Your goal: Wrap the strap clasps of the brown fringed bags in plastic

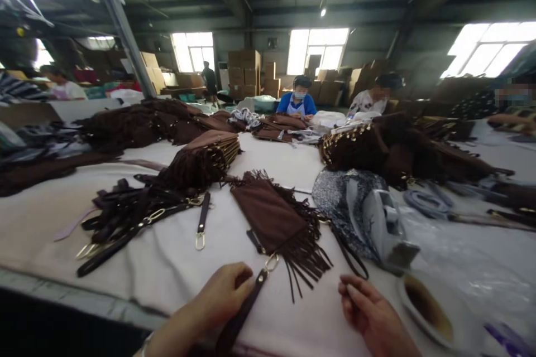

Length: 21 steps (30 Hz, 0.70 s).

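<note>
Lying near the middle of the pale-covered desk: 1 brown pouch, set at a slant, fringe spilling along its right side and down toward the hands. Just below its near corner, 1 gold clip at the upper end of a dark strap, running down toward the near edge. Left hand beside this strap, fingers curled in, thumb up against it; cannot tell whether pinching it. Right hand slack, fingers half bent and loosely parted, near a dark loop to the right of the pouch. Left of the pouch, 1 short strap with a gold clip of its own, then a tangled heap of black straps. Behind these, a fringed brown stack with gold edges; farther right, a larger brown pile. Between that pile and the right hand, a tape dispenser leaning by a speckled grey bundle; faint marks on its side, too blurred to read. Across the desk, 1 masked person in blue. Far back, cartons stacked high, any print too small to read.
</note>
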Available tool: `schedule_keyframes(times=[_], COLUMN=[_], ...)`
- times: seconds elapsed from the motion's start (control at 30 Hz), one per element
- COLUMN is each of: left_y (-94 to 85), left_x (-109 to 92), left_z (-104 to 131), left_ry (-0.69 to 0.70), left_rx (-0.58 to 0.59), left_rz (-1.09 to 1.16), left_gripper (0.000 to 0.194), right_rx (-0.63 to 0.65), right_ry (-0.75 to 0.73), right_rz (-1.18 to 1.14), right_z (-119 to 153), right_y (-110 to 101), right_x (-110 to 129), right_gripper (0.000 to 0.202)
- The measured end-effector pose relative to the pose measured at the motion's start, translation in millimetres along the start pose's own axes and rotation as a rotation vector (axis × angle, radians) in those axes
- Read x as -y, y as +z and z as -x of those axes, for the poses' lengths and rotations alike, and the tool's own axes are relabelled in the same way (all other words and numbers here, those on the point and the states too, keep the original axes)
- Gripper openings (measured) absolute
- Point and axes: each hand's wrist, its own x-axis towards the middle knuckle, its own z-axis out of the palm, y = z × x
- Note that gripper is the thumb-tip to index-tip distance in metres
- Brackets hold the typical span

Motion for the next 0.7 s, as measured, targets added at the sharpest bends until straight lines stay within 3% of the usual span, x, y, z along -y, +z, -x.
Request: schedule_keyframes(times=[0.1, 0.27, 0.33, 0.43, 0.5, 0.57, 0.7], left_y=[11.7, 26.3, 32.7, 49.3, 62.8, 72.9, 72.6], left_x=[-4.8, -11.9, -16.3, -27.8, -36.8, -44.2, -47.9], left_z=[16.1, 12.9, 9.7, 8.1, 7.4, 4.0, -16.9], left_ry=[-0.045, -0.076, -0.099, -0.205, -0.193, -0.137, -0.192], left_rx=[-0.002, -0.008, 0.049, 0.109, 0.058, 0.010, -0.058], left_rz=[-0.151, -0.236, -0.049, 0.404, 0.569, 0.582, 0.560], left_gripper=[0.024, 0.015, 0.010, 0.014, 0.014, 0.015, 0.023], right_rx=[-0.005, 0.141, 0.228, 0.358, 0.412, 0.397, 0.289], right_ry=[-0.017, -0.098, -0.073, -0.039, -0.029, 0.034, 0.155], right_rz=[0.205, 0.589, 0.664, 0.662, 0.605, 0.523, 0.386], right_z=[4.3, 20.6, 31.9, 49.4, 58.1, 63.2, 65.3], right_y=[21.4, 68.8, 87.7, 107.5, 112.0, 109.3, 89.9], right_x=[2.8, 0.2, -3.2, -6.1, -5.8, -5.1, -9.8], right_gripper=[0.044, 0.034, 0.032, 0.033, 0.033, 0.035, 0.040])
